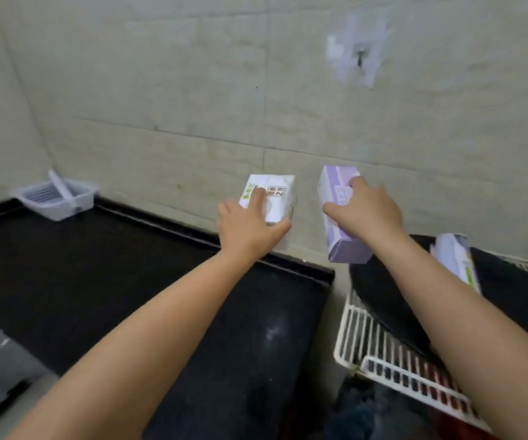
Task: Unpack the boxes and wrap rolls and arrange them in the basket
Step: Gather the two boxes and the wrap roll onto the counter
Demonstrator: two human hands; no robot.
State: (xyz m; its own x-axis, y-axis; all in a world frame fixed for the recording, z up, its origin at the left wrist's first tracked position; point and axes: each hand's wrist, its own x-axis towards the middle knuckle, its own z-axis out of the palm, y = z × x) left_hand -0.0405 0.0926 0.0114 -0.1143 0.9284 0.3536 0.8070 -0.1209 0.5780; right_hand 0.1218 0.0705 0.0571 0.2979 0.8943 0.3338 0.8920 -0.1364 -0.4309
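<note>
At mid-frame I see my left hand (251,228) with fingers clamped around a white box (272,198), held against the tiled wall (193,90) above the dark surface (97,281). Just right of it, my right hand (367,211) grips a purple box (335,217) above the white wire basket (361,331) at lower right.

This looks like a home kitchen. A glossy black stone counter (104,281) runs along a wall of large beige tiles (193,74), with a clear plastic container (56,198) at its far end. Beside the counter stands a white wire rack (361,338), and a hook mount (356,55) is stuck on the tiles.
</note>
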